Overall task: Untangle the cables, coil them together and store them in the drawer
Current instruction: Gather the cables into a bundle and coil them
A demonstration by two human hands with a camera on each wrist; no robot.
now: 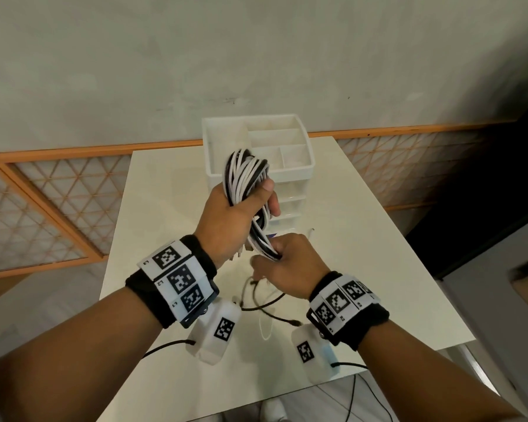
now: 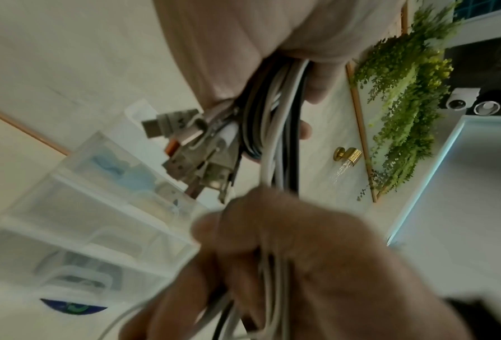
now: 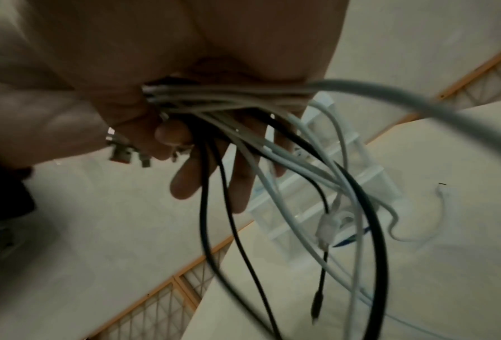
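Head view: the left hand [image 1: 237,213] is raised above the table [image 1: 378,239], its fingers and thumb curled round a coil of black and white cables [image 1: 247,175]. The coil loops above this grip, in front of the white drawer unit [image 1: 287,166]. Below the grip the strands run down into the right hand [image 1: 290,263], which closes round them near the table. From under the right hand, loose black ends trail on the tabletop toward the person.

Left wrist view: the left hand [image 2: 272,41] wraps the cables [image 2: 275,128] from above. Just beside the grip, a cluster of plugs [image 2: 191,151] sticks out toward the drawer unit [image 2: 103,218]. The right hand [image 2: 287,264], blurred, clasps the same strands lower down. A hanging plant [image 2: 403,96] shows beyond.

Right wrist view: the right hand [image 3: 156,80] pinches a flat band of cables [image 3: 214,96] against the palm, some fingers extended beneath. Past the grip, black and white strands hang loose in wide loops toward the table [image 3: 432,264], with the drawer unit [image 3: 360,172] behind them.
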